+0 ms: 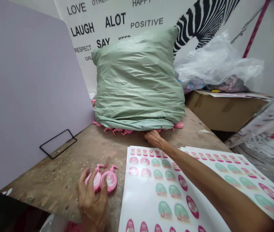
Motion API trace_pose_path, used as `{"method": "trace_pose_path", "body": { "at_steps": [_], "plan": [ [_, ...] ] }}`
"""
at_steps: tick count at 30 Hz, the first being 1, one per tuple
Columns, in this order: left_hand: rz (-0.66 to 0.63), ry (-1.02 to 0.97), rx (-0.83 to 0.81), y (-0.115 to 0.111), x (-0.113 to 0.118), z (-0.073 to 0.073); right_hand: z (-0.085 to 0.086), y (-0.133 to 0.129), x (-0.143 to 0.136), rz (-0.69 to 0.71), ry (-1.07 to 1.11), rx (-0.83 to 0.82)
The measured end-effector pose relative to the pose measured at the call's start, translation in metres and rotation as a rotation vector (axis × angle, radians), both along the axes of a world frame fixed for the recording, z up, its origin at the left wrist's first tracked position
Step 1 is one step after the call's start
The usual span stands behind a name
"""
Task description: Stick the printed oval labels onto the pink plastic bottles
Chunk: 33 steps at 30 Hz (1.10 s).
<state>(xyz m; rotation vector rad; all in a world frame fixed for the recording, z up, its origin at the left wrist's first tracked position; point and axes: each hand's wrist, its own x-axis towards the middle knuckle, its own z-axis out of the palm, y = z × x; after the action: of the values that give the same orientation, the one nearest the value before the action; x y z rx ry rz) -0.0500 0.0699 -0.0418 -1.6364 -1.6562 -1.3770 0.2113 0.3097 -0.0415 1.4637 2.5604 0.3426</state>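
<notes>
Two round pink plastic pieces [109, 181] with small nozzle-like tops lie side by side on the wooden table [61, 170]. My left hand [93, 196] rests over them, fingers apart and touching both. Farther forward, my right hand [153, 138] reaches to the lower edge of a green cushion [139, 80]; its fingers are bent and partly hidden, and what they hold cannot be made out. More pink pieces [117, 130] stick out in a row from under the cushion. Sticker sheets [139, 199] with pink and green labels lie beneath my right forearm.
A pale panel [30, 90] stands at the left, with a black wire frame [58, 144] by its foot. At the right are a cardboard box [226, 111] topped by clear plastic bags [214, 61], and more wrapped bundles [264, 138]. Behind is a wall with printed words.
</notes>
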Motion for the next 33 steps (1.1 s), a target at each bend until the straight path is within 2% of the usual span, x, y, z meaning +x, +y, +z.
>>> {"method": "trace_pose_path", "body": {
  "at_steps": [3,6,10,13,17,19,21,22,24,26,27,29,30,31,33],
  "plan": [
    [-0.136,-0.019,-0.010,-0.015,0.019,0.018,0.006,-0.010,0.007,-0.099,0.031,-0.027],
    [-0.229,-0.055,-0.022,-0.029,0.035,0.022,0.011,-0.013,0.012,-0.164,0.041,-0.037],
    [-0.346,-0.097,-0.106,-0.037,0.049,0.008,0.012,-0.005,0.014,-0.211,0.057,-0.067],
    [-0.406,-0.152,-0.249,-0.034,0.056,-0.005,0.013,-0.005,0.013,-0.207,0.090,-0.094],
    [-0.379,-0.287,-0.503,-0.022,0.053,-0.018,0.024,-0.033,0.010,-0.136,0.200,-0.059],
    [-0.343,-0.370,-0.540,-0.017,0.046,-0.018,0.036,-0.058,0.012,-0.114,0.263,0.008],
    [-0.342,-0.485,-0.533,-0.013,0.041,-0.010,0.050,-0.089,0.014,-0.114,0.396,0.044],
    [-0.373,-0.573,-0.533,-0.011,0.042,-0.003,0.058,-0.105,0.014,-0.115,0.544,0.001],
    [-0.522,-0.826,-0.588,-0.011,0.048,0.015,0.071,-0.139,0.009,-0.123,1.016,-0.279],
    [-0.791,-1.155,-0.724,-0.013,0.061,0.036,0.080,-0.169,0.000,-0.150,1.428,-0.655],
    [-0.935,-1.310,-0.811,-0.015,0.068,0.045,0.082,-0.181,-0.005,-0.158,1.536,-0.805],
    [-1.138,-1.530,-0.963,-0.021,0.080,0.058,0.084,-0.199,-0.014,-0.119,1.596,-0.970],
    [-1.169,-1.595,-1.013,-0.024,0.083,0.062,0.084,-0.204,-0.016,-0.077,1.572,-0.977],
    [-1.152,-1.637,-1.036,-0.026,0.085,0.063,0.082,-0.207,-0.016,-0.039,1.525,-0.933],
    [-1.043,-1.690,-1.006,-0.029,0.082,0.060,0.075,-0.207,-0.010,-0.034,1.403,-0.722]
  ]
}}
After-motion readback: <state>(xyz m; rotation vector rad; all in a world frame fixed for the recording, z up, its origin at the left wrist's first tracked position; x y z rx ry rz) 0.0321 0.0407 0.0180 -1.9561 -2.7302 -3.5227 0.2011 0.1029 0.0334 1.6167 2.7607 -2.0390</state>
